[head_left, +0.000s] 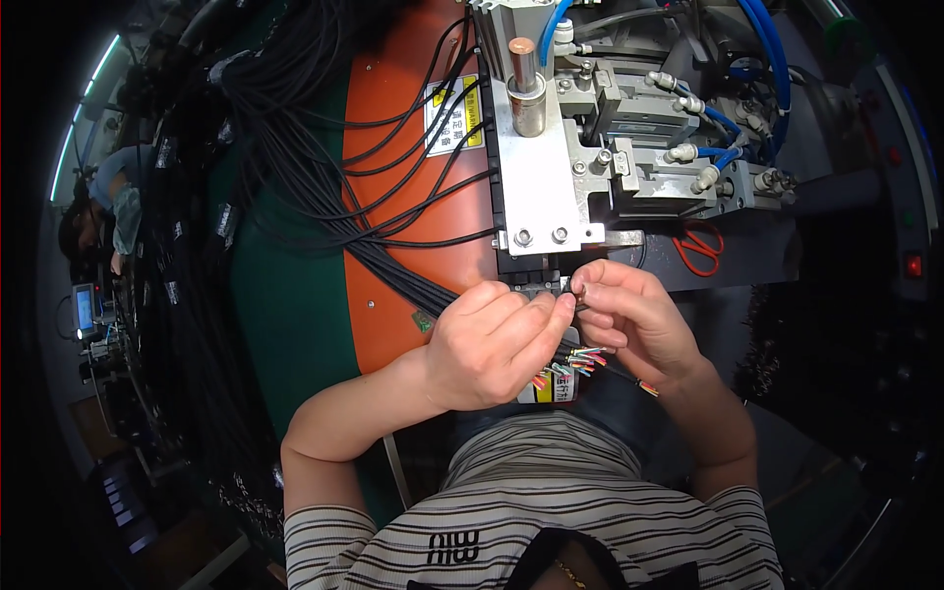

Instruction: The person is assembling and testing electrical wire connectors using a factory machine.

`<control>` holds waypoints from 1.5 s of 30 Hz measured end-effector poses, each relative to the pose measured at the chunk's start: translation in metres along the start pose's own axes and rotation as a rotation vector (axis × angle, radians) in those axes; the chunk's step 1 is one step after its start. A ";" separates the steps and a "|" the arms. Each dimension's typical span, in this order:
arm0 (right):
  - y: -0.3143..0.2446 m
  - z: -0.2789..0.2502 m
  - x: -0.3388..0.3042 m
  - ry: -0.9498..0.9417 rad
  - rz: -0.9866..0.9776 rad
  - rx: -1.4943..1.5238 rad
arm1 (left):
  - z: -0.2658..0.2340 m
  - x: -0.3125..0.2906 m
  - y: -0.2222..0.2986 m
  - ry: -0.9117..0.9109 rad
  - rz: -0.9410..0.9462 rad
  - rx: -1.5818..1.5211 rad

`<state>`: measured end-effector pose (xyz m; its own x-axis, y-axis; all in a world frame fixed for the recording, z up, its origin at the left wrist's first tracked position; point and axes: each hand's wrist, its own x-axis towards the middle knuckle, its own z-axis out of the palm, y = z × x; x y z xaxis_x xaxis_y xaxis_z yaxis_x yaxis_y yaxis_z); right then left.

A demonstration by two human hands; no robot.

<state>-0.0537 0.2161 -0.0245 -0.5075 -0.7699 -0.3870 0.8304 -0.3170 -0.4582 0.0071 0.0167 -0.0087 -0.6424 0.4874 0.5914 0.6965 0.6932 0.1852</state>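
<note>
My left hand (pixel 497 344) is closed in a pinch in front of the metal fixture, its fingertips on a thin black cable (pixel 580 308). Right beside it, the fingers of my right hand (pixel 639 320) are pinched together at the same spot. What lies between them is too small and covered to make out. A bundle of black cables (pixel 408 282) passes beneath my left hand. Stripped cable ends with coloured wires (pixel 585 360) stick out below both hands. Just beyond my fingertips is the fixture's silver plate (pixel 546 192), with a row of black cables entering its left side.
Pneumatic cylinders (pixel 649 118) with blue air hoses (pixel 777 69) stand at the back right. Red-handled scissors (pixel 699 251) lie right of the fixture. An orange panel (pixel 393 324) and a green surface (pixel 285 315) extend leftward. Another person (pixel 108 197) is at far left.
</note>
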 end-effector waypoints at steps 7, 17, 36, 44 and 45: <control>0.020 0.024 -0.003 0.097 -0.355 -0.347 | -0.001 0.002 -0.002 -0.100 -0.292 -0.288; 0.036 0.014 -0.007 0.237 -0.870 -0.974 | -0.003 0.004 0.000 -0.029 -0.249 -0.240; 0.011 -0.001 0.000 0.005 -0.452 -0.516 | -0.002 0.003 -0.004 -0.097 -0.359 -0.441; 0.007 -0.007 -0.002 -0.055 -0.407 -0.514 | -0.001 0.004 0.000 -0.167 -0.286 -0.320; 0.006 -0.008 -0.004 -0.073 -0.407 -0.495 | -0.002 0.005 0.001 -0.177 -0.266 -0.294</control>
<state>-0.0481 0.2216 -0.0321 -0.7279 -0.6834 -0.0569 0.3616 -0.3120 -0.8786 0.0051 0.0185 -0.0039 -0.8389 0.4137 0.3536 0.5443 0.6385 0.5441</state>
